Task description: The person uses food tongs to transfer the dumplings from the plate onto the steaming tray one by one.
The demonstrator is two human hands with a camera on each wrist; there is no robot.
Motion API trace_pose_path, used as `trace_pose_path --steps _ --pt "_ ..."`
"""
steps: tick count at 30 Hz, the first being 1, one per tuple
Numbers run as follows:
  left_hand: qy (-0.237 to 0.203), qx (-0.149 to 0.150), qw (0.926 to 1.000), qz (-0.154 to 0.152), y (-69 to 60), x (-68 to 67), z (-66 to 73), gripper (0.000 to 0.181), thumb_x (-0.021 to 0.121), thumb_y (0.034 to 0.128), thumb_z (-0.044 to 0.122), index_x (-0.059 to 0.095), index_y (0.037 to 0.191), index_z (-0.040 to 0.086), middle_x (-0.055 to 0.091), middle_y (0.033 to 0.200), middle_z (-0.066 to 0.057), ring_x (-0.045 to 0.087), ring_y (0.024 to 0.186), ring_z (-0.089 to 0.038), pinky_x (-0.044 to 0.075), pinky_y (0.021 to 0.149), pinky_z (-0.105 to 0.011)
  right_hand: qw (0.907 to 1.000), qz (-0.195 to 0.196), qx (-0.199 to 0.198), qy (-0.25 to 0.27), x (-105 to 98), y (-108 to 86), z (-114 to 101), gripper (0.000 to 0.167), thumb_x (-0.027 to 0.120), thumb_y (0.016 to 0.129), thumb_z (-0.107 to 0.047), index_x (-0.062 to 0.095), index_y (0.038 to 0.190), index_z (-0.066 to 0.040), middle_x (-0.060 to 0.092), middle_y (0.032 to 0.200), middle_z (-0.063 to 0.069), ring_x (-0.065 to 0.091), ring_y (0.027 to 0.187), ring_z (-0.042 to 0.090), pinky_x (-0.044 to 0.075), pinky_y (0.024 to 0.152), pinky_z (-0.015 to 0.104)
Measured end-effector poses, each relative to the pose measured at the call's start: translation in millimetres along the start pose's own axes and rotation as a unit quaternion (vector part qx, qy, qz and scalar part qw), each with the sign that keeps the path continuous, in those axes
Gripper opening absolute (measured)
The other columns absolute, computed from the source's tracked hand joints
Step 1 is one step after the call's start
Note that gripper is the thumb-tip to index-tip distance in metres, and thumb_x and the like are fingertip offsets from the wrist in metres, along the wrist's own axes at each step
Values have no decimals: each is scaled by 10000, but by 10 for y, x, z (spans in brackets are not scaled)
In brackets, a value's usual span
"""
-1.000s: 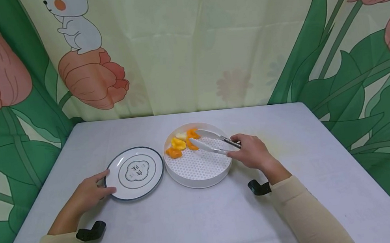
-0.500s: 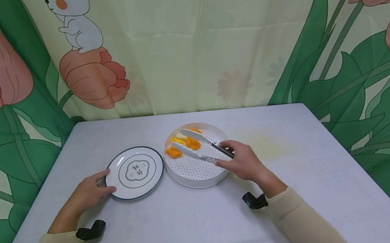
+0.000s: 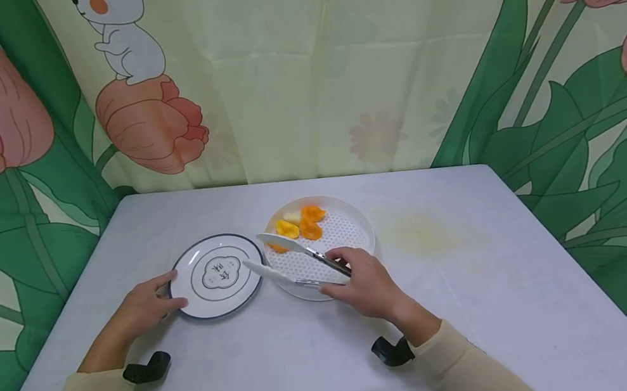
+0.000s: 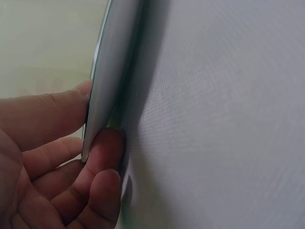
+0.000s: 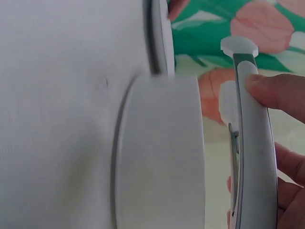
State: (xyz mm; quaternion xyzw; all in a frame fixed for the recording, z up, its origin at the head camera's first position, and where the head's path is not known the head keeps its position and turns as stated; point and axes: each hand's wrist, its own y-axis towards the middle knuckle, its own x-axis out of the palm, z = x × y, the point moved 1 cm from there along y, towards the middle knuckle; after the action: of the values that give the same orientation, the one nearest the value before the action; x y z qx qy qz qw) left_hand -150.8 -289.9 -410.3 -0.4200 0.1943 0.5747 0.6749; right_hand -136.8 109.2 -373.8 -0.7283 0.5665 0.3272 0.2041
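My left hand (image 3: 143, 309) pinches the left rim of a white plate (image 3: 195, 278) with a blue edge and a printed centre. In the left wrist view, the thumb and fingers lie on either side of the plate's rim (image 4: 107, 81). A pair of tongs (image 3: 298, 246) is held in my right hand (image 3: 367, 285), arms spread and nothing visible between the tips. Those tips hover around the gap between the plate and a round white perforated tray (image 3: 346, 233). Orange pieces (image 3: 311, 230), a yellow piece (image 3: 287, 228) and a pale piece (image 3: 293, 217) lie in the tray; the tongs partly cover another orange one.
A white cloth covers the table (image 3: 471, 281), with a faint yellowish stain (image 3: 423, 232) right of the tray. Behind the table hangs a curtain (image 3: 280, 97) printed with tulips and a white animal. Black wrist cameras sit on both sleeves.
My right hand has carried the tongs left and toward me, from above the pieces to the plate's right edge. My left hand and the plate have stayed in place.
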Motion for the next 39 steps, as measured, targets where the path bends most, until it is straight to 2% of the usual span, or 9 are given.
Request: trace_pose_path --steps 7,13,18,22,27,34,39 --pt "-41 -42 10000 -10 -8 -9 25 845 706 917 308 261 1535 -55 228 1496 -435 206 1377 -604 309 1060 -676 9976 -351 -524 274 254 -175 -164 433 817 836 -238 648 1189 -54 642 1080 40 523 935 182 478 786 322" --pt "11 -12 10000 11 -18 -8 25 842 703 919 318 264 1534 -55 234 1489 -440 218 1369 -608 316 1051 -682 9966 -312 -667 367 411 -266 -200 438 820 832 -236 650 1176 -26 649 1100 59 536 949 186 492 824 324" --pt "7 -31 10000 -3 -30 -8 27 842 698 923 325 261 1537 -50 226 1496 -436 215 1371 -606 310 1053 -685 9980 -263 -492 290 489 -277 -170 532 835 812 -264 636 1245 -29 640 1150 39 548 1016 201 481 880 371" --pt "-6 -43 10000 6 -38 -11 33 841 699 923 319 259 1538 -49 225 1496 -436 207 1373 -607 307 1053 -686 9985 -264 -421 221 543 -282 -149 576 856 782 -272 639 1258 -31 632 1090 13 527 976 192 456 837 350" --pt "-19 -30 10000 35 -30 6 25 840 700 923 311 257 1537 -55 250 1480 -443 254 1358 -603 344 1038 -671 9990 -272 -336 94 605 -288 -154 536 868 764 -272 656 1214 -72 589 1012 -27 488 938 172 430 787 323" --pt "41 -7 10000 58 -6 27 8 849 706 921 328 264 1535 -56 253 1479 -441 240 1363 -605 336 1042 -673 9988 -425 -133 -180 656 -292 -150 527 853 788 -283 637 1214 -61 586 1119 21 500 1037 203 461 872 368" --pt "54 25 10000 56 -14 30 -6 848 705 918 329 266 1534 -57 242 1486 -440 213 1370 -610 306 1052 -686 9989 -448 -4 -153 679 -297 -155 518 862 773 -263 630 1187 -57 554 1096 25 485 983 188 451 823 342"
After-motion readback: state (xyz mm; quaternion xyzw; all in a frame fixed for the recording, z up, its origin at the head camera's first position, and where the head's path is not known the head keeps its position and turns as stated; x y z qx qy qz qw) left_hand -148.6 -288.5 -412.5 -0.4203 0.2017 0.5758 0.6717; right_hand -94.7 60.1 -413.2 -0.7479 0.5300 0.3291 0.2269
